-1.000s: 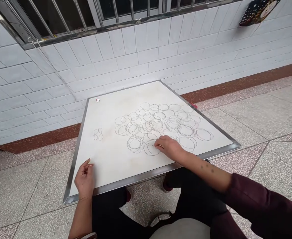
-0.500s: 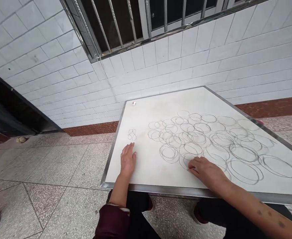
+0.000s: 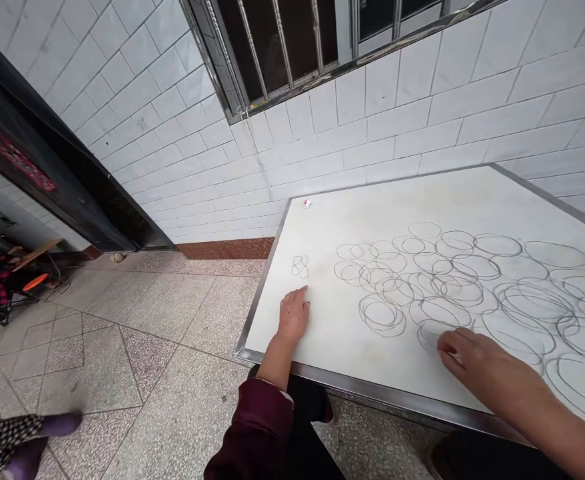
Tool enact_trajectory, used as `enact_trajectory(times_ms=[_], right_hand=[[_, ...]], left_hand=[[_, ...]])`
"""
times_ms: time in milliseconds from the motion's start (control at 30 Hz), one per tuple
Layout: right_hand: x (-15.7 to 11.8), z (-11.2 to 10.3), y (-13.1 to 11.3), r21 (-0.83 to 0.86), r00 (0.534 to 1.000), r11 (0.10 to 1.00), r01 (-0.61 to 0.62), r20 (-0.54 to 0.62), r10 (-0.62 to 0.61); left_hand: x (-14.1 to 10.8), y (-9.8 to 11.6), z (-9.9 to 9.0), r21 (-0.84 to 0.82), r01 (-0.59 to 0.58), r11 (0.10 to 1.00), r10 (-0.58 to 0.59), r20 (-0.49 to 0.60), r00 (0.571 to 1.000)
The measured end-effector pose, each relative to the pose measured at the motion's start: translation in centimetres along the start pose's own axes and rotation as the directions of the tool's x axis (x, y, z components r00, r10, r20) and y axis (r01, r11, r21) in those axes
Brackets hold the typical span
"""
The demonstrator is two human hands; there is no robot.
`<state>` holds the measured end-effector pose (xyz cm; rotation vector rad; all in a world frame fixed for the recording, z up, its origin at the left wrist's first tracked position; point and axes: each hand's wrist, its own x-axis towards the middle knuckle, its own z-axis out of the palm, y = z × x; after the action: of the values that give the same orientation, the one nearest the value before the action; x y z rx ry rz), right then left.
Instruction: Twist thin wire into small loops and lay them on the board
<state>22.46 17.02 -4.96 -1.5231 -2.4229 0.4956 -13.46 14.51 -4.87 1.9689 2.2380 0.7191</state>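
My left hand (image 3: 294, 315) rests on the left part of a white table (image 3: 337, 340), its fingers extended and nothing in it. Just beyond its fingertips lies a small group of thin wire-like loops (image 3: 300, 267). Many larger thin dark rings (image 3: 382, 313) overlap across the middle and right of the tabletop. My right hand (image 3: 465, 353) is at the near edge of these rings, thumb and fingers curled together; whatever is between them is too small to make out.
A small red and white object (image 3: 307, 204) sits at the table's far left corner. Behind stands a tiled wall with a barred window (image 3: 282, 40). Another person's purple shoes (image 3: 60, 423) show at lower left. A ball-like object (image 3: 117, 257) lies by the doorway.
The view has turned to the left, so the table and both hands appear further right. More of the doorway and the other person's legs now show. The hands stay about where they were on the table.
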Motion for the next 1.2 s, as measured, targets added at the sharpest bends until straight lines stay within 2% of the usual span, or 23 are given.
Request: enact_trajectory(times_ms=[133,300,400,533,767,833,967,1033,1133,1200], right_hand=[[-0.4,0.0,0.5,0.040,0.999,0.999,0.022,-0.037,-0.021],[-0.8,-1.0,-0.1,0.022,0.975,0.999,0.047,-0.220,-0.041],[-0.9,-1.7,-0.2,0.009,0.965,0.999,0.043,-0.260,-0.039],[-1.0,-2.6,-0.2,0.056,0.963,0.998,0.001,-0.268,0.014],[-0.5,-5.1,-0.5,0.155,0.911,0.988,-0.003,-0.406,0.066],[-0.2,-5.4,-0.1,0.236,0.897,0.972,-0.003,-0.429,0.107],[-0.2,-5.7,0.2,0.423,0.874,0.905,0.042,-0.455,0.172],[-0.3,-5.8,0.0,0.527,0.874,0.849,0.023,-0.424,0.239],[-0.4,-6.0,-0.9,0.717,0.905,0.697,-0.031,-0.275,0.323],[-0.4,-6.0,-1.7,0.819,0.936,0.572,-0.046,-0.165,0.312]], left_hand=[[-0.1,0.1,-0.1,0.001,-0.006,1.000,0.006,-0.007,1.000],[-0.1,0.3,-0.1,0.003,-0.022,1.000,0.023,-0.021,1.000],[0.0,0.1,0.1,0.014,-0.024,1.000,0.025,-0.043,0.999],[0.1,-0.3,0.4,0.005,-0.048,0.999,0.048,-0.078,0.996],[0.9,-0.6,0.4,-0.115,-0.077,0.990,0.063,-0.119,0.991],[1.1,-0.5,0.3,-0.152,-0.079,0.985,0.062,-0.111,0.992],[0.9,-0.1,-0.2,-0.223,-0.048,0.974,0.023,-0.114,0.993],[0.8,0.1,-0.4,-0.272,-0.021,0.962,-0.015,-0.130,0.991],[0.5,0.8,-0.8,-0.373,0.032,0.927,-0.098,-0.161,0.982],[0.0,1.9,-0.9,-0.462,0.071,0.884,-0.167,-0.169,0.971]])
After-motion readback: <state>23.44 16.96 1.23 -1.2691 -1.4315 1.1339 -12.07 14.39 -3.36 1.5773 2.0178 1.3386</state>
